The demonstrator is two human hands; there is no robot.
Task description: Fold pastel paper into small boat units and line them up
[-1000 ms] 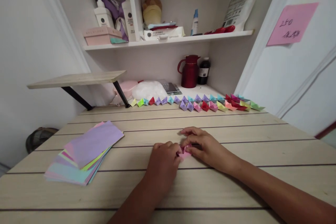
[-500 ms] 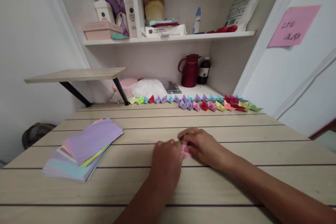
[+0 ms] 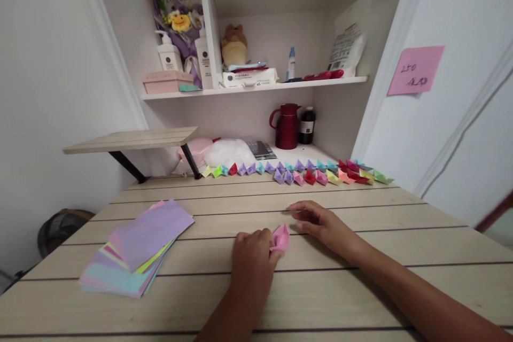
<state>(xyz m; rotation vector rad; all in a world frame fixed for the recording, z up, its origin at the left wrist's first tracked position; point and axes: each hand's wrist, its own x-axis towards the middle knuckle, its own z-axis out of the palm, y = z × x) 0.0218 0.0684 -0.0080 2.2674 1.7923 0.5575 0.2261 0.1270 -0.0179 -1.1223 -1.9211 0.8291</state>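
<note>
Between the thumb and fingers of my left hand (image 3: pixel 255 255) is a pink paper boat (image 3: pixel 281 237), its pointed hull turned to the right. The fingers hide its left end. My right hand (image 3: pixel 317 223) rests just right of the boat, apart from it, with the fingers loosely spread and nothing in them. Farther back, folded paper boats (image 3: pixel 298 177) in several colours stand in two rows along the rear of the table. To the left of my left hand lies a fanned stack of coloured paper sheets (image 3: pixel 154 232), a purple one on top.
A small raised wooden shelf (image 3: pixel 132 139) on black legs stands at the back left. Behind the boats are a red jug (image 3: pixel 287 127), a dark bottle (image 3: pixel 307 125) and a white plastic bag (image 3: pixel 229 153). A pink note (image 3: pixel 417 70) is stuck at the right.
My right hand has let go of the pink paper and moved a little to the right, its fingers opening. The paper now shows as a boat in my left hand. The view has tilted up.
</note>
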